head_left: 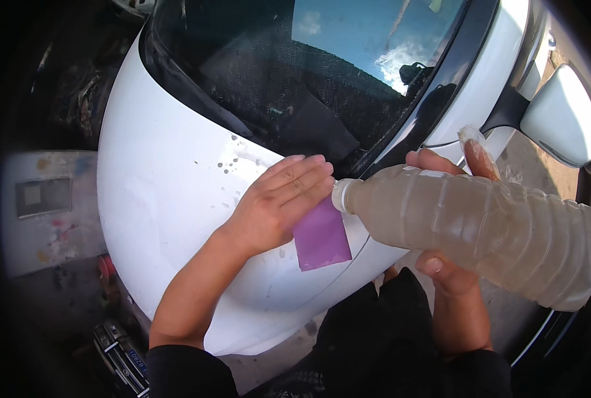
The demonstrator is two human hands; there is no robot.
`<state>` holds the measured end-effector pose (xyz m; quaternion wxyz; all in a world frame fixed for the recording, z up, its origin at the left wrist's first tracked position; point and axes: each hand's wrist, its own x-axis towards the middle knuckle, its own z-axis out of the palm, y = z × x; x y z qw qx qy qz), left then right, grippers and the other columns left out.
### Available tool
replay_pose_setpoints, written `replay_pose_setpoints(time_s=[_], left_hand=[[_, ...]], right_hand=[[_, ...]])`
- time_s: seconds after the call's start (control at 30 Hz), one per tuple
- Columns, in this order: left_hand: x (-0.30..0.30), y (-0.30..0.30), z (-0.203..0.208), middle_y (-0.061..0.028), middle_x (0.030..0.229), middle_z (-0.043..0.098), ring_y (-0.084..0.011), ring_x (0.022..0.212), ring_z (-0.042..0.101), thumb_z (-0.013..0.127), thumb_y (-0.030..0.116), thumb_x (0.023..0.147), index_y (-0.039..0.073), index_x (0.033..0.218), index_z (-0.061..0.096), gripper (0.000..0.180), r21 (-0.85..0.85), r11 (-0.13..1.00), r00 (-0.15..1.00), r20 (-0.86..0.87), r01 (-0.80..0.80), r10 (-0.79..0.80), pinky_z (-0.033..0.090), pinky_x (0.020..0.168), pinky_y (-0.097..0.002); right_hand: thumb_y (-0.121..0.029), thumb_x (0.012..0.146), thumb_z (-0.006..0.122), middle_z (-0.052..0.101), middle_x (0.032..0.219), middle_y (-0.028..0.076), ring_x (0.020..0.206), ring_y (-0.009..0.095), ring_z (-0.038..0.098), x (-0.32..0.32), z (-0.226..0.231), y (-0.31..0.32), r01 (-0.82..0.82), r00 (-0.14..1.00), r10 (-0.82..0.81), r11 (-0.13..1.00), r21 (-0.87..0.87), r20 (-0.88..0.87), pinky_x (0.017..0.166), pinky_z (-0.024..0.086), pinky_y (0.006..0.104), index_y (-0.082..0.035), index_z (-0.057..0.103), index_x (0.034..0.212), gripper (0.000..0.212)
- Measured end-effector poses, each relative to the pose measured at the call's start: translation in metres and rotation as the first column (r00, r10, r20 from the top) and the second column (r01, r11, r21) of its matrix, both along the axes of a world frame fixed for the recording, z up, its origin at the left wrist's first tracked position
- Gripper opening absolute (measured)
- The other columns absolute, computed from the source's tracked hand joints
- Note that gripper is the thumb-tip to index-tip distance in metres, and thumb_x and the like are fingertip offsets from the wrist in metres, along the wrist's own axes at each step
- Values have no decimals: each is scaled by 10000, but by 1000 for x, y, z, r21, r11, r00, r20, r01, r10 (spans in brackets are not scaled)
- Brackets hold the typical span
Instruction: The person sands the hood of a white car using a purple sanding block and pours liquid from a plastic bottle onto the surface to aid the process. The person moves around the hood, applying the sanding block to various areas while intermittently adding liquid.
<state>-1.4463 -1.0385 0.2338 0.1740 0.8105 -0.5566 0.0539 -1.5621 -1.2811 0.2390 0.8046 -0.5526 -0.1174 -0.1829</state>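
My left hand (269,205) lies on the white car hood (156,166) near the base of the windshield, its fingers straight and close together. Under its fingers and palm edge is a purple sheet of sandpaper (322,235), whose lower part shows while the rest is covered. My right hand (451,272) is wrapped around a large clear plastic bottle (435,209) of cloudy liquid. The bottle is tipped on its side, its white neck pointing left, right beside my left fingertips. One right finger has whitish stuff on it. Water drops (227,161) dot the hood.
The dark windshield (275,73) rises beyond the hood. A white side mirror (562,116) juts out at the right. At the left stands a stained whitish panel (50,232), and at lower left the front of another vehicle (119,358) shows. A dark car edge curves at the far right.
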Motion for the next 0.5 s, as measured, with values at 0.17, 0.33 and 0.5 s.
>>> replay_pose_setpoints(time_s=[0.17,0.33,0.5], left_hand=[[26,30,18,-119,1318,618,-293,1265,564,698,19,771,69,1226,655,459,118,990,997,10,-78,77,426,1078,-452],[-17,-10,-3,-105,1281,640,-263,1246,576,708,7,751,57,1183,674,437,-64,996,998,-22,-67,66,432,1080,-420],[18,41,14,-97,1336,611,-282,1298,534,692,51,799,89,1281,632,488,133,963,970,90,-236,225,404,1100,-448]], right_hand=[[-56,790,787,375,1472,236,1243,385,534,5,-3,-19,-92,982,122,975,-200,143,842,601,475,-77,136,1542,995],[-70,737,839,494,1382,223,1179,310,591,-12,17,-4,-64,984,139,854,517,-108,868,587,426,-56,206,1527,1013],[-79,749,831,528,1353,201,1162,295,597,0,7,-16,28,997,-28,1000,0,78,830,594,439,-58,238,1515,969]])
